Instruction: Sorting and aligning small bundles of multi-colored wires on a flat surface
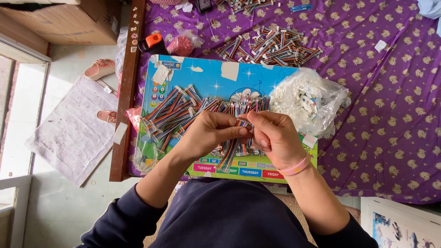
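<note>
My left hand [212,133] and my right hand [272,137] meet over a colourful children's board [216,80] that lies on a purple patterned bedsheet [381,115]. Both hands pinch one multicoloured ribbon cable [228,154], which hangs down between them toward me. Several more ribbon cables [177,112] lie spread across the board just beyond my fingers. A clear plastic bag of small white connectors [308,98] rests at the board's right end, next to my right hand. A pink band circles my right wrist.
A second pile of ribbon cables [271,46] lies farther back on the sheet. An orange-and-black tool [152,43] and a small bag of red parts [182,45] sit at the back left. The wooden bed edge [126,92], floor mat, sandals and a cardboard box are at left.
</note>
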